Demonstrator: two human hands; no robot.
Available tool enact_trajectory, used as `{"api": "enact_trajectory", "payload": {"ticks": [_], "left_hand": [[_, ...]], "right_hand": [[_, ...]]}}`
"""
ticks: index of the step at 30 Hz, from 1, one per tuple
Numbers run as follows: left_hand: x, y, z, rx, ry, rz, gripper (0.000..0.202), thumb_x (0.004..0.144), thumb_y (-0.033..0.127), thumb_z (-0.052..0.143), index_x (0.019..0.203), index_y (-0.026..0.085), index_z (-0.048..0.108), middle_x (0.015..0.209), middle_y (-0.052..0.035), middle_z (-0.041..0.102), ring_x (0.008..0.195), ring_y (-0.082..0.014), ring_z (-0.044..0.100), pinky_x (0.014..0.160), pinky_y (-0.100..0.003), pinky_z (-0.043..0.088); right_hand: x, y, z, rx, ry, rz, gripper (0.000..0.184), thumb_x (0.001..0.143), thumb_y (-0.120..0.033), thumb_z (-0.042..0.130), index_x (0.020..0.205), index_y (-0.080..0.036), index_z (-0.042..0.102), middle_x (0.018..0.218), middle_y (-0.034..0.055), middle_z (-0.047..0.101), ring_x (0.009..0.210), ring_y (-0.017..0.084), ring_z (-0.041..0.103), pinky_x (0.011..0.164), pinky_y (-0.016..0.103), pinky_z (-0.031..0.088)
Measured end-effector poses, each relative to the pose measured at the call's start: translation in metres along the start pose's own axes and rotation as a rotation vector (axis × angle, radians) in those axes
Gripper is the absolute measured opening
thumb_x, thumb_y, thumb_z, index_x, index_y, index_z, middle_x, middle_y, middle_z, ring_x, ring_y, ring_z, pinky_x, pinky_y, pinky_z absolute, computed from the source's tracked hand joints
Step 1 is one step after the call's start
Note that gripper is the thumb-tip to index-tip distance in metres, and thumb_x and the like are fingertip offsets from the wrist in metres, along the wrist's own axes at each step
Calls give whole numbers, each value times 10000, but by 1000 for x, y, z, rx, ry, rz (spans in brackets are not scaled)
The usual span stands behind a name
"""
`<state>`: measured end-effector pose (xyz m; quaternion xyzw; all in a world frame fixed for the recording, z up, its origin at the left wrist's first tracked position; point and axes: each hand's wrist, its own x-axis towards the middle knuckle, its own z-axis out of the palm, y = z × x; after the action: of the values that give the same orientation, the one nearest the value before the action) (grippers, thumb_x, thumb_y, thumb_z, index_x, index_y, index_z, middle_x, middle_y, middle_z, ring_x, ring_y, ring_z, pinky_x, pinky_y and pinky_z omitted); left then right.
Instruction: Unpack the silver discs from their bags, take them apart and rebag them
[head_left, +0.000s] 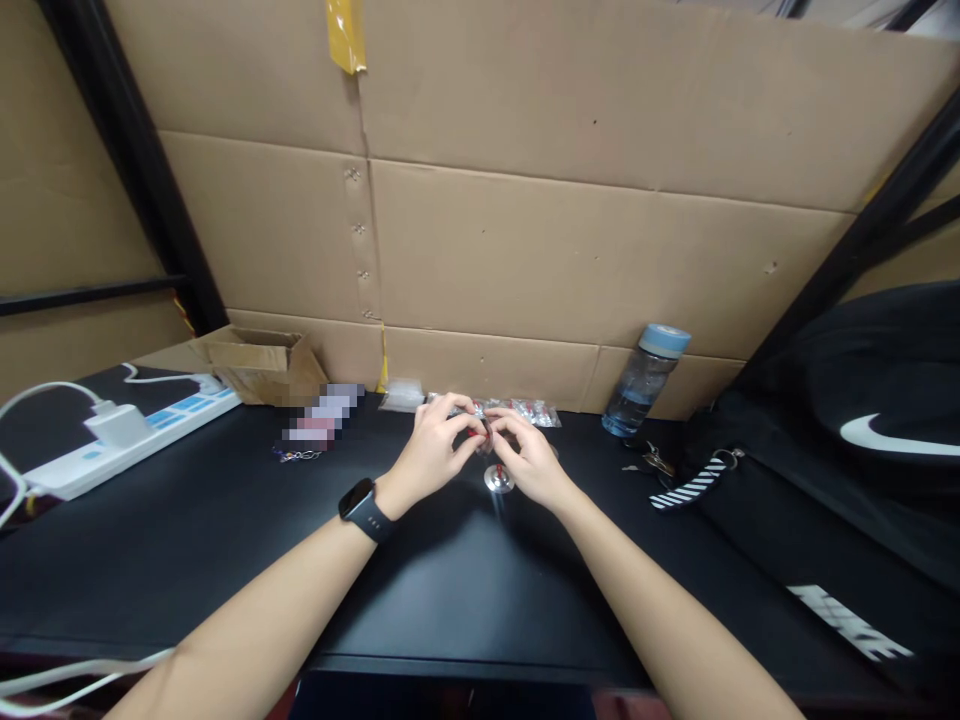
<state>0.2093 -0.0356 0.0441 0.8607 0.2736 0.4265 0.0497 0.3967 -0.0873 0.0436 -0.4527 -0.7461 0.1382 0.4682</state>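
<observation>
Black desk (225, 540), left of the water bottle (645, 380): left hand (431, 455) and right hand (534, 465) meet, both pinching one tiny reddish part (480, 433) between them, shiny disc (499, 481) just beneath.

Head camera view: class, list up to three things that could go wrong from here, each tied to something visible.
1. The small part pinched between left hand and right hand could slip and vanish among the clear bags behind.
2. The shiny round piece lies loose beside the right hand; a nudge might send it rolling.
3. The water bottle shares the table with a power strip; a spill could reach it.
</observation>
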Motion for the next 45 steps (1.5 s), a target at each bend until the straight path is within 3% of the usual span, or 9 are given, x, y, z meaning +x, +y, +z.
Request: {"api": "enact_trajectory", "payload": {"ticks": [9,13,18,25,30,35,38,41,45], "left_hand": [[3,0,-8,-61,1,-70,186,981,283,465,1022,237,640,1160,-54,607,1138,-215,543,978,-385,370],[1,-6,-7,-29,-106,-22,200,958,368,520,1017,270,684,1247,-37,594,1202,-236,498,1030,-426,336],[-4,-12,2,8,-269,23,191,887,408,607,973,275,714,1213,-40,624,1210,-272,472,1018,-466,338],[-3,-18,6,-34,-294,-41,159,860,410,649,912,295,744,1195,-18,625,1192,-270,462,1017,-469,332],[-4,-24,8,-6,-330,-44,136,841,372,666,823,267,750,1150,-32,648,1173,-277,453,1000,-463,308],[-6,-22,8,10,-375,-55,132,814,344,665,776,228,716,1043,-44,682,1102,-269,490,947,-429,299],[-5,-19,6,17,-388,-73,110,813,316,643,787,222,695,925,-29,692,1022,-244,538,903,-396,299],[-4,-18,4,13,-387,-101,100,835,293,605,820,227,679,852,-5,697,930,-212,579,872,-377,299],[-2,-20,3,-62,-358,-186,127,870,323,572,876,241,669,867,18,728,860,-190,623,876,-369,329]], "right_hand": [[-2,4,-6,-309,-83,-133,120,964,-243,501,911,-208,604,1346,130,537,1308,259,472,1104,483,368],[-3,7,-7,-442,-129,-217,139,967,-225,485,911,-200,609,1363,148,522,1324,281,444,1099,536,367],[-3,8,-9,-471,-130,-191,119,962,-224,494,931,-202,606,1385,143,509,1336,285,428,1113,545,350],[-4,8,-8,-414,-152,-150,133,971,-254,500,930,-199,613,1376,138,506,1320,273,438,1094,495,367],[-3,9,-16,-376,-275,-59,99,952,-233,518,958,-206,613,1051,76,637,969,193,594,876,330,469],[-4,15,-26,-437,-465,84,254,805,-287,713,1046,-228,656,898,19,645,756,148,577,679,238,405],[-5,19,-25,-431,-528,83,100,797,-191,685,893,-217,689,798,-7,656,695,122,570,650,220,372],[-5,24,-22,-394,-511,104,85,804,-130,640,809,-203,683,733,-15,664,649,111,567,620,212,359],[-1,26,-21,-295,-360,171,64,841,-191,631,819,-196,691,683,-7,668,605,122,563,599,223,377]]}}
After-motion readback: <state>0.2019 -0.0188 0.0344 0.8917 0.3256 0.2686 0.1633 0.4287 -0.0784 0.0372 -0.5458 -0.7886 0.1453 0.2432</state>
